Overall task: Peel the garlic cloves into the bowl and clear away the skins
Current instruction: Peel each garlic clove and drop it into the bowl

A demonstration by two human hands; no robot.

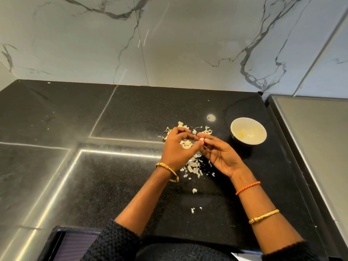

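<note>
A: Which step was the person on?

B: Peeling, by the look of it. Both hands met over the black bench [113, 185], and a small garlic clove [201, 138] sat between their fingertips. The left hand [177, 147] curled its fingers and thumb toward the clove, and the right hand [220, 157] pinched it from the other side, so each grip was grasping that clove rather than lying released.

A: And where did the rest of the garlic lie?

B: A few pale cloves or husks [186, 144] rested on the bench under the left hand; whether they were peeled could not be told. Loose skins [192, 168] were scattered around and just near of the hands, with a few stray flakes [194, 190] nearer the person. More skins lay on the far side of the hands.

A: The bowl?

B: The white bowl [263, 136] stood to the right of the hands, a little farther back, apart from them. Something yellowish showed at its bottom, likely peeled garlic, though it was too washed out to be sure.

A: So what would the next move call for?

B: Probably stripping the last skin off the pinched clove, then carrying it right to the bowl. The clearing of skins was plainly not yet done, and the thin flakes would want gathering gently, since they looked light enough to scatter.
</note>
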